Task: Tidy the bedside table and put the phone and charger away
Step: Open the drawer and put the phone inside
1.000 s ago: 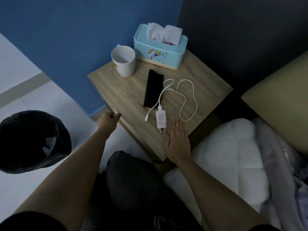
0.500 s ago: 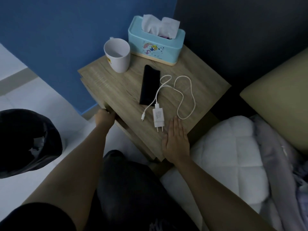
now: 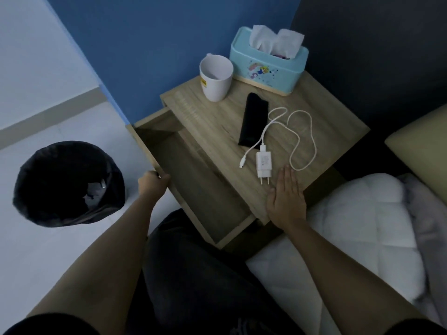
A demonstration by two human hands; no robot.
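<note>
Gripping the front edge of the open drawer [image 3: 193, 180], the left hand [image 3: 152, 181] is closed on it. Right hand [image 3: 286, 201] lies flat, open, on the table [image 3: 333, 131], beside the charger [image 3: 264, 163]; phone [image 3: 254, 119] lies behind.

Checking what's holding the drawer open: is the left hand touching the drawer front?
Touching. The head view shows the left hand with its fingers curled over the top edge of the open drawer front, with no gap.
</note>
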